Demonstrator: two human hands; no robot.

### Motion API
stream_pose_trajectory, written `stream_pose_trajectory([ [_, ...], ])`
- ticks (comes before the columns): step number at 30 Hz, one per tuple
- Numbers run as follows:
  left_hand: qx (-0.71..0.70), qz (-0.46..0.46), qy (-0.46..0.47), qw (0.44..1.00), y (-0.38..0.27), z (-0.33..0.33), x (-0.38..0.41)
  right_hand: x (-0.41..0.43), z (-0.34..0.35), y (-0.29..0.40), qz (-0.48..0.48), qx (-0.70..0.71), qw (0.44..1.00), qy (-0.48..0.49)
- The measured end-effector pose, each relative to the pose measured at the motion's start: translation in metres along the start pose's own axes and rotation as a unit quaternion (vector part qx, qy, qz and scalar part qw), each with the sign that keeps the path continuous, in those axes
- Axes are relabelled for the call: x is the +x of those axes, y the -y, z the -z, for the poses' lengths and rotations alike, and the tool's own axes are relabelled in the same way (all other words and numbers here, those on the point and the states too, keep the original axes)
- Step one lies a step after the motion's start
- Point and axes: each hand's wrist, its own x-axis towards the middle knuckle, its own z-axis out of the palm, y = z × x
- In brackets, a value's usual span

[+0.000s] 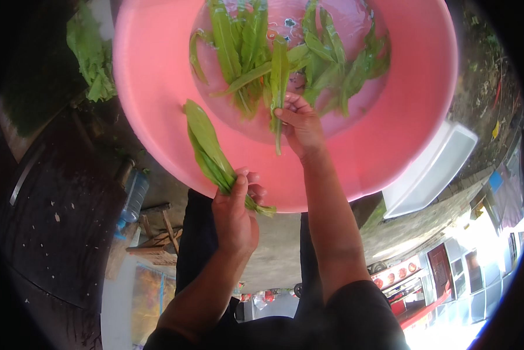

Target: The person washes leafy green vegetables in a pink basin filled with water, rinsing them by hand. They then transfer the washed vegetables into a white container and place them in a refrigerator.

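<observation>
A large pink plastic basin [157, 87] holds water, with long green leaves [323, 65] lying in it in loose clusters. My left hand [238, 205] is closed around the stem end of a small bunch of long green leaves [207, 140], held over the near left part of the basin, tips pointing away. To its right and farther in, my right hand [303, 127] pinches a single green leaf [280, 74] between thumb and fingers near its lower end, above the water. Other leaves [225, 43] lie beyond it on the left side of the water.
More green leaves [89, 57] lie outside the basin at the upper left. A white plastic tub [432, 170] stands at the right. A dark panel [61, 218] spans the left, near a clear plastic bottle [136, 197] and a wooden stool [157, 249].
</observation>
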Motion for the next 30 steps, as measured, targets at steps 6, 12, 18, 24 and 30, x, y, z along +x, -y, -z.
stream_pose_trajectory([
  [6, 0.005, 0.008, -0.011, 1.000, 0.000, -0.004, 0.001, -0.016, -0.012, 0.018, -0.031, 0.085, 0.995, 0.052],
  [12, 0.004, 0.013, -0.022, 1.000, 0.001, -0.004, 0.001, -0.028, -0.017, 0.017, -0.023, 0.132, 0.985, 0.109],
  [18, 0.054, 0.002, -0.063, 0.997, -0.001, -0.008, 0.002, -0.041, -0.034, 0.023, -0.028, 0.086, 0.993, 0.079],
  [24, -0.055, 0.106, -0.006, 0.993, -0.005, -0.005, 0.003, -0.046, -0.046, 0.018, -0.012, 0.181, 0.973, 0.144],
  [30, -0.007, -0.010, -0.017, 1.000, 0.002, 0.002, 0.005, -0.046, -0.039, 0.012, -0.020, 0.103, 0.991, 0.078],
])
